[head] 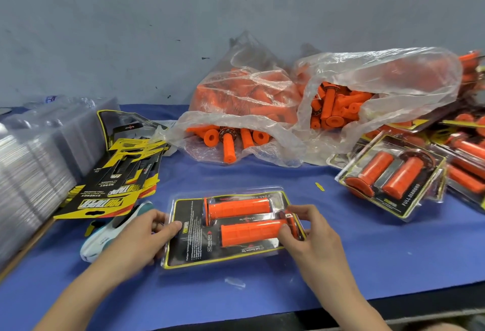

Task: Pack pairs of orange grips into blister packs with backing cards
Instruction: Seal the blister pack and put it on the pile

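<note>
We are pinching the nearer orange rubber tube (249,231), lying left-right, by its right end in the right grip (307,236); left grip (141,238) clasping the clear blister pack (189,248).

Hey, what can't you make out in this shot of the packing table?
All head view.
- Print on the blister pack backing card: too small, blurred.
- Nearer grip flange: hidden by right hand fingers.
- Clear blister stack: blurred, cut by left edge.
- Finished packs: cut by right edge.
- White-teal object: partly under left hand.
</note>
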A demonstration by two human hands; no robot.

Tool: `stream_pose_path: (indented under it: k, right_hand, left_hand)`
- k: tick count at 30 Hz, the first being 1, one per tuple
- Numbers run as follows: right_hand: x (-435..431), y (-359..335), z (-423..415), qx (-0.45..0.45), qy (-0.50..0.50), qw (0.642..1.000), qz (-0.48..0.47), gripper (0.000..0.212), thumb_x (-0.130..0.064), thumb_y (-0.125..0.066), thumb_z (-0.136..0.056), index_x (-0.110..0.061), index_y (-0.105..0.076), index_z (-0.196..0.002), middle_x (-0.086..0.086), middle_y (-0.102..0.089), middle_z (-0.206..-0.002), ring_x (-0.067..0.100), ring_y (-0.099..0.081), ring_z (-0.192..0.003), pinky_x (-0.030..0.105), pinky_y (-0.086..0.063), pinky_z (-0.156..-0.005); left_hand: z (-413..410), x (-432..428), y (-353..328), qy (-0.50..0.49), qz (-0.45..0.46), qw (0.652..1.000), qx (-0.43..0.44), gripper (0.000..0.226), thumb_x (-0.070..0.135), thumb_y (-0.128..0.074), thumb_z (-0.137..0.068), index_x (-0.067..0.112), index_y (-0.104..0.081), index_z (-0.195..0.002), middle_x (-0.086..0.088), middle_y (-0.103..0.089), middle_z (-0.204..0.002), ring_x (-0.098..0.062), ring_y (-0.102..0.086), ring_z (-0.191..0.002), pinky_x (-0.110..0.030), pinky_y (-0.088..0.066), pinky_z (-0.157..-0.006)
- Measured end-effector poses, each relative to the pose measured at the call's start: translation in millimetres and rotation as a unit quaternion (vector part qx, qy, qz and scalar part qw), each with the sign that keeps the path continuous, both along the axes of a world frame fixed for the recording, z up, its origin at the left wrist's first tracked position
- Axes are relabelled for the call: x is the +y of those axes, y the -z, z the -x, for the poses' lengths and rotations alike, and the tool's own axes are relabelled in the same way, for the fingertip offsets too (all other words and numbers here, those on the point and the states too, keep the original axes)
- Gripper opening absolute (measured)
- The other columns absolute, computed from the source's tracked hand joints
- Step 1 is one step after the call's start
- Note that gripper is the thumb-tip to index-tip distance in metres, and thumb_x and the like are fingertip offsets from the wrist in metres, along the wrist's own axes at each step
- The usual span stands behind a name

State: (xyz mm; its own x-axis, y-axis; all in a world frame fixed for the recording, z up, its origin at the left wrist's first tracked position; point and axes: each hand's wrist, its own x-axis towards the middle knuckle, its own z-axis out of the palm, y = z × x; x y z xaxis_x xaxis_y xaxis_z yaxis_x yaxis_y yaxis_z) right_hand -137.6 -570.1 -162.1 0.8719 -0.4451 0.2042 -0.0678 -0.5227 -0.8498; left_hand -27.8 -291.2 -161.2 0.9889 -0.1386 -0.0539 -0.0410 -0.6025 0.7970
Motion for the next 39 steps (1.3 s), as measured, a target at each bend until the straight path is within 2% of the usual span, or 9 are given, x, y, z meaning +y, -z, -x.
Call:
stream_pose_path:
  k: [6,10,16,20,23,27,33,37,39]
  right_hand:
    - [0.9,2.4,-1.2,-0.022,0.045,0.998,-0.033,0.015,-0.031,-0.056,-0.087,-0.038,-0.054,-0.101,-0.01,-0.065,-0.096,0.015,-0.061,-0.087,0.04,-0.05,-0.074]
    - [-2.5,2.9,-0.3,-0.038,0.054,0.996,-0.06,0.007,-0.037,-0.051,-0.093,-0.037,-0.052,-0.101,-0.011,-0.065,-0.101,0.011,-0.064,-0.088,0.039,-0.051,-0.073]
    - [-2.8,2.1,-0.6,-0.061,0.056,0.995,-0.064,0.003,-0.037,-0.048,-0.097,-0.034,-0.05,-0.096,-0.017,-0.06,-0.106,0.007,-0.063,-0.094,0.04,-0.051,-0.076]
    - [-2.2,1.8,-1.7,-0.054,0.052,0.996,-0.057,0.004,-0.039,-0.047,-0.097,-0.036,-0.049,-0.098,-0.017,-0.058,-0.108,0.006,-0.062,-0.096,0.042,-0.053,-0.078]
    - [-1.5,3.4,-1.7,-0.056,0.049,0.997,-0.035,0.004,-0.036,-0.045,-0.099,-0.037,-0.048,-0.101,-0.016,-0.056,-0.11,0.007,-0.06,-0.099,0.043,-0.052,-0.08]
    - [-3.4,5.7,-1.0,-0.065,0.042,0.997,-0.011,0.015,-0.033,-0.047,-0.098,-0.035,-0.051,-0.113,-0.013,-0.057,-0.115,0.008,-0.057,-0.103,0.038,-0.048,-0.083]
    - [-6.3,4.9,-1.4,-0.064,0.037,0.996,0.041,0.022,-0.04,-0.051,-0.093,-0.04,-0.052,-0.115,-0.017,-0.057,-0.111,0.007,-0.055,-0.101,0.033,-0.043,-0.078]
    - [-7.4,5.6,2.1,-0.07,0.026,0.993,0.093,0.039,-0.046,-0.051,-0.093,-0.033,-0.047,-0.129,-0.018,-0.048,-0.119,0.014,-0.054,-0.114,0.041,-0.048,-0.091]
    - [-11.5,5.7,7.2,-0.106,0.021,0.981,0.159,0.042,-0.049,-0.049,-0.095,-0.032,-0.044,-0.133,-0.017,-0.044,-0.124,0.014,-0.05,-0.117,0.038,-0.046,-0.095]
  left_hand:
    - [8.6,-10.4,0.4,-0.001,-0.003,1.0,-0.002,0.028,0.038,-0.07,-0.086,0.014,-0.056,-0.088,-0.003,-0.066,-0.061,-0.01,-0.054,-0.042,-0.023,-0.032,-0.034]
    - [12.0,-20.1,0.0,0.019,0.015,1.0,0.013,0.031,0.038,-0.066,-0.09,0.011,-0.052,-0.092,-0.01,-0.07,-0.067,-0.015,-0.052,-0.04,-0.026,-0.038,-0.037]
    - [17.9,-26.5,-3.8,0.024,0.066,0.997,0.04,0.033,0.041,-0.058,-0.094,0.01,-0.048,-0.099,0.0,-0.065,-0.056,-0.021,-0.053,-0.038,-0.022,-0.037,-0.039]
    - [19.0,-27.7,-2.3,0.013,0.058,0.997,0.051,0.033,0.05,-0.047,-0.097,0.018,-0.052,-0.1,-0.012,-0.064,-0.053,-0.019,-0.054,-0.038,-0.024,-0.037,-0.045]
    - [17.7,-26.2,0.7,0.008,0.075,0.995,0.066,0.034,0.05,-0.043,-0.098,0.019,-0.054,-0.102,-0.018,-0.066,-0.06,-0.021,-0.052,-0.04,-0.03,-0.038,-0.051]
    - [15.0,-25.2,3.3,-0.009,0.096,0.991,0.091,0.03,0.044,-0.047,-0.1,0.016,-0.056,-0.103,-0.013,-0.063,-0.056,-0.021,-0.05,-0.038,-0.026,-0.038,-0.046]
    - [14.5,-30.3,4.1,-0.031,0.066,0.996,0.048,0.023,0.03,-0.053,-0.1,0.008,-0.056,-0.093,-0.003,-0.061,-0.052,-0.02,-0.049,-0.034,-0.025,-0.036,-0.043]
    - [14.7,-32.0,2.8,-0.038,0.052,0.998,0.026,0.023,0.027,-0.054,-0.099,0.007,-0.055,-0.089,-0.003,-0.059,-0.049,-0.02,-0.049,-0.033,-0.024,-0.035,-0.04]
    - [14.3,-31.9,2.0,-0.04,0.047,0.998,0.022,0.022,0.027,-0.054,-0.099,0.007,-0.055,-0.089,-0.002,-0.059,-0.048,-0.019,-0.049,-0.033,-0.022,-0.035,-0.039]
